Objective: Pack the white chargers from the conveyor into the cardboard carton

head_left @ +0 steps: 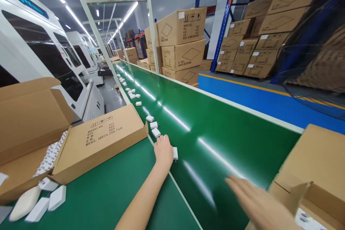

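White charger (175, 153) sits on the green conveyor belt (215, 140), at about 12 o'clock from where you stand, touching the thumb side of your left hand (163, 151). That hand lies knuckles up on the belt's near edge, fingers curled loosely over the charger; you cannot tell from here whether it truly grips it. Just beyond, toward 11 o'clock, three more chargers (153, 125) lie in a line, and the line carries on far up the belt. Your right hand (258, 203) is at 4 o'clock, blurred, fingers stretched flat and open, holding nothing, just beside the carton (320, 165) at the belt's right. At 9 o'clock an open carton (102, 138) lies on the worktop (113, 194) with packed white pieces inside, and several loose chargers (48, 197) rest at 8 o'clock.
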